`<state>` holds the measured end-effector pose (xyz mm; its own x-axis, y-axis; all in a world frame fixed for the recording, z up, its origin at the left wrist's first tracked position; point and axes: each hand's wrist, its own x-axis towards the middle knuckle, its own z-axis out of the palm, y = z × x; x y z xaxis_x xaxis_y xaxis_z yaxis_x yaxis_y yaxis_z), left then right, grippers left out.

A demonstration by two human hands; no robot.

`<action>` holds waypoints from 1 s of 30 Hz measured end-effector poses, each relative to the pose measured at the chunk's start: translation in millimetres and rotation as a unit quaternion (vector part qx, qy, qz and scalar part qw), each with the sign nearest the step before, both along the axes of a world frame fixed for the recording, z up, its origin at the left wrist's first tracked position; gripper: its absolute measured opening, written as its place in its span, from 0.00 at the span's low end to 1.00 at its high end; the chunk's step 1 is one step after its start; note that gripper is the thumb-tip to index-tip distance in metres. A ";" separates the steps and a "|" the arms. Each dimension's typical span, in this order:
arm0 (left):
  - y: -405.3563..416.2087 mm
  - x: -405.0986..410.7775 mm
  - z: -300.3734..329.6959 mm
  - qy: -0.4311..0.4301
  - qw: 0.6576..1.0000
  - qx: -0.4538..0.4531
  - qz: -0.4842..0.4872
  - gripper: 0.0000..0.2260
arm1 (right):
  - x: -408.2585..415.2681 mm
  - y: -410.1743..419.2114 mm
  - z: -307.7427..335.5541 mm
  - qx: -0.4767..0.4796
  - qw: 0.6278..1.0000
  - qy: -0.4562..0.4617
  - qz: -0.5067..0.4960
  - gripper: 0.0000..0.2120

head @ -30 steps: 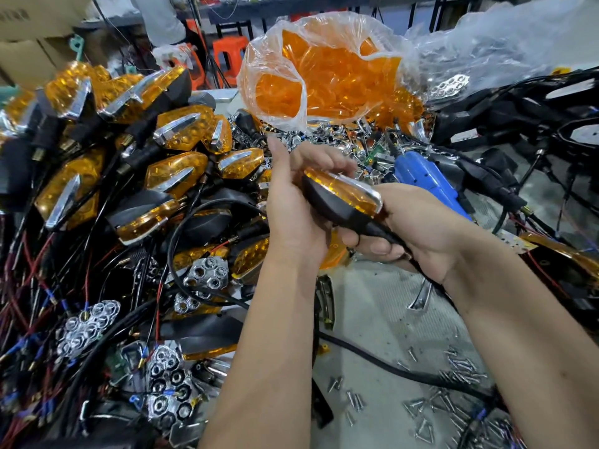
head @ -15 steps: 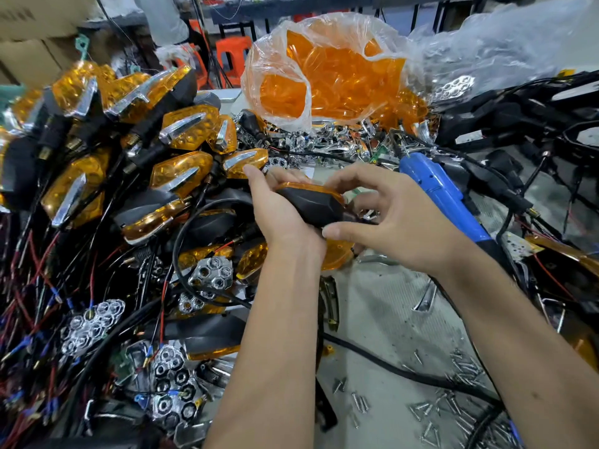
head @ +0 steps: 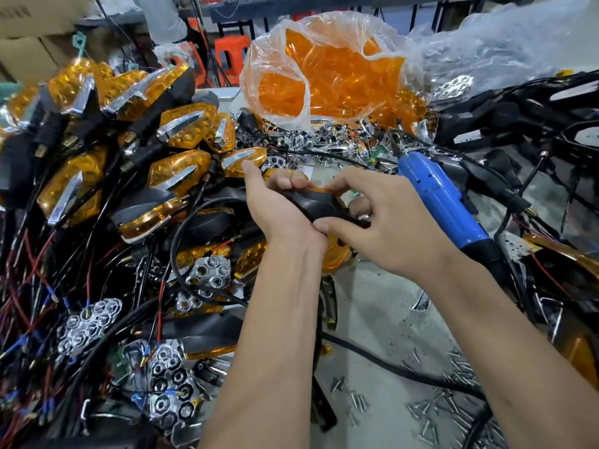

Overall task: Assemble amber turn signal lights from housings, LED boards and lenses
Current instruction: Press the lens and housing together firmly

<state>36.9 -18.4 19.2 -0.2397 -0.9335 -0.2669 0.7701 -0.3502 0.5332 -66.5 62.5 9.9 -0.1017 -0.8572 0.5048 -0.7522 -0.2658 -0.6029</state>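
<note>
Above the cluttered counter (head: 372,319), pile of finished lights (head: 136,131) at left. Left hand (head: 275,205) grips the black housing (head: 319,204), long axis left-right; right hand (head: 382,228) pinches its near end, amber lens (head: 321,189) edge facing away.

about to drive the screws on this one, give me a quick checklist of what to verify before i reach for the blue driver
1. Housing held: left hand grips the black housing with its back up. ok
2. Lens seated: right hand pinches the amber lens edge; only a thin strip shows, so whether it sits flush: cannot tell
3. Screw holes in reach: not visible on the housing back. cannot tell
4. Blue screwdriver within reach: lies just right of the right hand. ok
5. Screws available: loose on the table near the right forearm. ok
6. A hand free for the driver: both are on the light. not ok
</note>
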 end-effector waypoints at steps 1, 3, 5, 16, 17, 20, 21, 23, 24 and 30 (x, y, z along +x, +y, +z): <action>-0.2 -1.3 0.6 -0.006 1.000 -0.001 0.000 0.30 | 0.4 -0.7 -0.9 -0.002 1.000 -0.002 0.003 0.15; -2.2 -4.1 0.8 -0.020 1.000 -0.001 -0.010 0.31 | 1.4 -1.9 -2.0 0.004 1.000 0.002 -0.009 0.14; -2.8 -5.2 -0.1 -0.037 0.999 -0.008 -0.039 0.30 | -0.8 -2.4 -0.6 0.024 0.999 -0.013 -0.026 0.13; -7.2 -3.8 -10.0 -0.114 0.990 -0.056 0.059 0.31 | 7.2 -0.1 11.3 0.098 0.995 -0.026 0.025 0.10; -7.7 -3.8 -9.9 -0.127 0.988 -0.062 0.055 0.30 | 6.3 1.5 11.5 0.091 0.995 -0.031 0.025 0.12; -8.2 -5.5 -9.3 -0.177 0.982 -0.058 0.045 0.32 | 4.3 6.0 10.7 0.069 0.997 -0.044 0.017 0.11; -9.1 -5.7 -9.6 -0.195 0.978 -0.050 0.044 0.33 | 5.3 6.3 10.2 0.065 0.997 -0.033 0.014 0.10; -9.3 -5.8 -8.9 -0.220 0.974 -0.033 0.047 0.34 | 6.3 5.6 8.7 0.059 0.998 -0.017 0.005 0.11; -9.8 -6.2 -8.4 -0.226 0.972 -0.030 0.051 0.34 | 6.2 4.9 7.7 0.053 0.999 -0.013 0.001 0.11; -5.2 -11.2 -5.5 -0.224 0.971 -0.057 0.064 0.32 | 3.3 4.0 7.7 0.023 0.999 -0.033 -0.022 0.12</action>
